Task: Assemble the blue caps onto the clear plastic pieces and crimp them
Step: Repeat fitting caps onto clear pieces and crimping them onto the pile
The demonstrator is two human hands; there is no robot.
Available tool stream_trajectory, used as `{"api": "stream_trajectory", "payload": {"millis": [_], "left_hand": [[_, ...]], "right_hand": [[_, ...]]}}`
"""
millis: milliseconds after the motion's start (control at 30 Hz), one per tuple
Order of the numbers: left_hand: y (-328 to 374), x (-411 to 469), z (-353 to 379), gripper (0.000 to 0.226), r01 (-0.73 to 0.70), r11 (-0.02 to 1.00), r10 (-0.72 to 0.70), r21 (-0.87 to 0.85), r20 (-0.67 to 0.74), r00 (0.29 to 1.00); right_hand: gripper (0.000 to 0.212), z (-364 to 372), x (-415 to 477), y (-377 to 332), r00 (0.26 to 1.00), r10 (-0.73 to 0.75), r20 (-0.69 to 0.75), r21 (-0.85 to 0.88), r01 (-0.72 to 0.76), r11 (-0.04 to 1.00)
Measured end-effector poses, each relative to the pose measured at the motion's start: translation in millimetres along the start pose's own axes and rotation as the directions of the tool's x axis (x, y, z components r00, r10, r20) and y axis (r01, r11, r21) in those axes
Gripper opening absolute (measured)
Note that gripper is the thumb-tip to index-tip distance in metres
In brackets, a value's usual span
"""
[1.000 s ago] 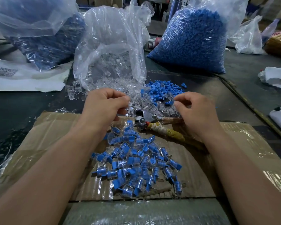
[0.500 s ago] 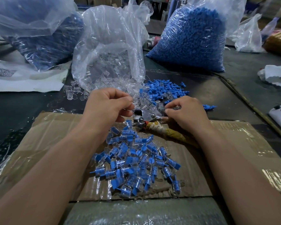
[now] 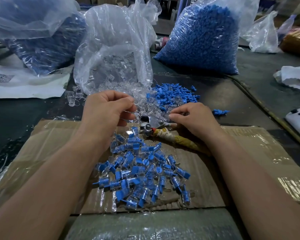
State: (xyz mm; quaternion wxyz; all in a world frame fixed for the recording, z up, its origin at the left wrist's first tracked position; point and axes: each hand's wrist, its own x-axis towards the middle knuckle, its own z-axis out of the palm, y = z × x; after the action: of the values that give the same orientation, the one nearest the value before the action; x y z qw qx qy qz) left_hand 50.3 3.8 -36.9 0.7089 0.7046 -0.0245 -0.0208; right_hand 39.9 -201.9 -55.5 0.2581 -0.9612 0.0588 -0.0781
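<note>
The left hand [image 3: 107,111] is hovering with its fingers curled in and the thumb pressing against the fingertips, though I cannot tell whether a piece is pinched between them. The right hand [image 3: 195,121] is reaching, fingers bent, into the loose clear plastic pieces [image 3: 151,110]; whether it is gripping one is unclear. Between the hands, metal crimping pliers with a cloth-wrapped handle [image 3: 152,122] are lying on a flattened, taped brown cardboard sheet [image 3: 50,144]. Nearer the person, a pile of assembled blue-and-clear pieces [image 3: 142,172] is sitting on the cardboard. Beyond the hands, small loose blue plastic caps [image 3: 171,94] are lying beside a crumpled transparent bag of clear pieces [image 3: 114,54] and a full bag of blue caps [image 3: 203,40].
</note>
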Motion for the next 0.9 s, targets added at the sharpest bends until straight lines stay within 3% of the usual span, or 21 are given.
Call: {"api": "stream_trajectory", "payload": {"millis": [167, 367, 500, 567, 667, 900], "left_hand": [[0.8, -0.2, 0.0, 0.011, 0.005, 1.0, -0.005, -0.006, -0.002, 1.0], [0.8, -1.7, 1.7, 0.011, 0.009, 1.0, -0.01, 0.016, 0.033, 0.999], [0.5, -2.9, 2.8, 0.009, 0.0, 0.999, -0.003, 0.042, 0.059, 0.998], [1.1, -3.5, 3.0, 0.009, -0.004, 0.999, 0.0, 0.046, 0.068, 0.998], [1.7, -4.3, 3.6, 0.009, -0.007, 0.999, 0.003, 0.054, 0.08, 0.997], [1.5, -4.6, 4.4, 0.009, 0.002, 0.998, -0.007, 0.061, 0.085, 0.996]], "right_hand": [[0.02, 0.8, -0.9, -0.3, 0.998, 0.017, -0.056, -0.019, -0.018, 1.0], [0.019, -2.0, -6.9, -5.1, 0.977, -0.055, -0.206, 0.04, 0.065, 0.997], [0.015, -6.7, -10.2, -11.4, 0.931, -0.023, -0.365, 0.206, 0.105, 0.973], [0.009, -9.3, -10.5, -14.9, 0.913, 0.051, -0.405, 0.368, 0.111, 0.923], [0.021, -12.7, -11.5, -18.9, 0.907, 0.157, -0.39, 0.559, 0.097, 0.824], [0.011, -10.8, -18.5, -23.4, 0.967, 0.09, -0.237, 0.566, 0.062, 0.822]]}}
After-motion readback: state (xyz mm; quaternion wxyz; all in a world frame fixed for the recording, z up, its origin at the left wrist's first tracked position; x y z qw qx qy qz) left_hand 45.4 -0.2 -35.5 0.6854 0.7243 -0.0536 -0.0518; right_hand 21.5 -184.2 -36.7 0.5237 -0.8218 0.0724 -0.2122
